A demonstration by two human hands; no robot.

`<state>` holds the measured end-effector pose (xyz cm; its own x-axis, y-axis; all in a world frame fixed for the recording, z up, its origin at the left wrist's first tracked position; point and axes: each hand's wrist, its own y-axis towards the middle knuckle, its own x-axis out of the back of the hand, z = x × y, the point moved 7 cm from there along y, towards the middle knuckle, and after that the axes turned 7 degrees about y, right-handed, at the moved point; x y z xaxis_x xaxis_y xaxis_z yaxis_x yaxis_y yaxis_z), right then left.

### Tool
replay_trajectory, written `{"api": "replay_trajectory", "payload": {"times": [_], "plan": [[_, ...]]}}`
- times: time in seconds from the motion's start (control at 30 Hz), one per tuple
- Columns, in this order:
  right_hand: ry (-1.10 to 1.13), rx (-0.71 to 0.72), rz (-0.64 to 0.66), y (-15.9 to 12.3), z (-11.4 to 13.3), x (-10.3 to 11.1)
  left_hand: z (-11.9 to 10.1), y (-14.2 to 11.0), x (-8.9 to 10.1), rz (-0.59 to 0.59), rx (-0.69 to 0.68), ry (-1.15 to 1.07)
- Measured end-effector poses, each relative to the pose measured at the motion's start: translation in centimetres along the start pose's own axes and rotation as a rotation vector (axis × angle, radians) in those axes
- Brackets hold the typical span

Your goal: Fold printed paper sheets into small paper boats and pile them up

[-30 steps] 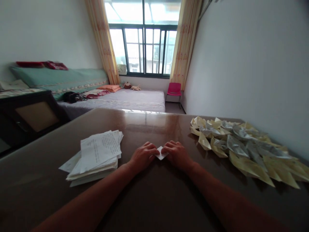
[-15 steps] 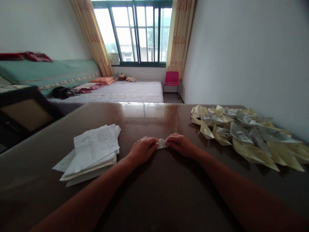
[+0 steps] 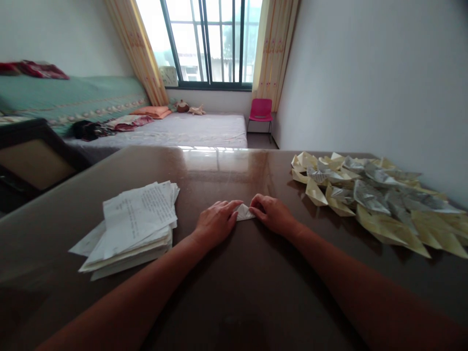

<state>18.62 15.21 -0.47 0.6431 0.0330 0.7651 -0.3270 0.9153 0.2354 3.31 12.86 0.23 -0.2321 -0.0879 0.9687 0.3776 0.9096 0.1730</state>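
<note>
Between my hands a small folded piece of white paper (image 3: 244, 213) lies on the brown table (image 3: 234, 273), its top coming to a blunt point. My left hand (image 3: 218, 220) rests at its left end, fingers bent and partly over the paper. At the right end my right hand (image 3: 272, 213) pinches the paper between thumb and fingers. The hands cover both ends of it.
On the left lies a stack of printed sheets (image 3: 141, 219). Several folded paper boats (image 3: 371, 197) crowd the right side, near the wall. Beyond the table stand a bed (image 3: 204, 129) and a pink chair (image 3: 261, 110).
My right fingers have shifted and bent more at the paper's right end. The left fingers have lifted slightly along its left side. The view has tilted down a little.
</note>
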Motion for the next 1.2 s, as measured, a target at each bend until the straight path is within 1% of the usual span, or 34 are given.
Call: {"api": "replay_trajectory", "payload": {"times": [0.13,0.23,0.3,0.4,0.47,0.6,0.8,0.9,1.2], "plan": [[-0.121,0.005,0.004,-0.2,1.0,0.2,-0.7,-0.2,0.2,0.026,-0.042,0.113],[-0.169,0.053,-0.007,-0.5,2.0,0.4,-1.0,-0.5,0.5,0.023,-0.063,0.172],[-0.209,0.121,0.003,-0.7,2.8,0.5,-1.2,-0.7,0.5,0.025,-0.105,0.183],[-0.334,0.262,0.061,-1.3,4.3,0.4,-1.6,-1.0,0.8,-0.014,-0.196,0.197],[-0.384,0.303,0.106,-1.7,4.9,0.4,-2.0,-1.2,0.8,-0.014,-0.244,0.226],[-0.424,0.292,0.139,-2.1,5.3,0.4,-2.5,-1.5,0.9,0.006,-0.269,0.282],[-0.394,0.257,0.134,-1.8,4.5,0.4,-2.7,-1.6,1.0,0.009,-0.244,0.300],[-0.422,0.251,0.132,-1.7,4.2,0.6,-2.8,-1.6,1.1,0.009,-0.237,0.315],[-0.454,0.227,0.166,-1.8,3.6,1.1,-3.7,-1.9,1.8,0.096,-0.247,0.428]]}}
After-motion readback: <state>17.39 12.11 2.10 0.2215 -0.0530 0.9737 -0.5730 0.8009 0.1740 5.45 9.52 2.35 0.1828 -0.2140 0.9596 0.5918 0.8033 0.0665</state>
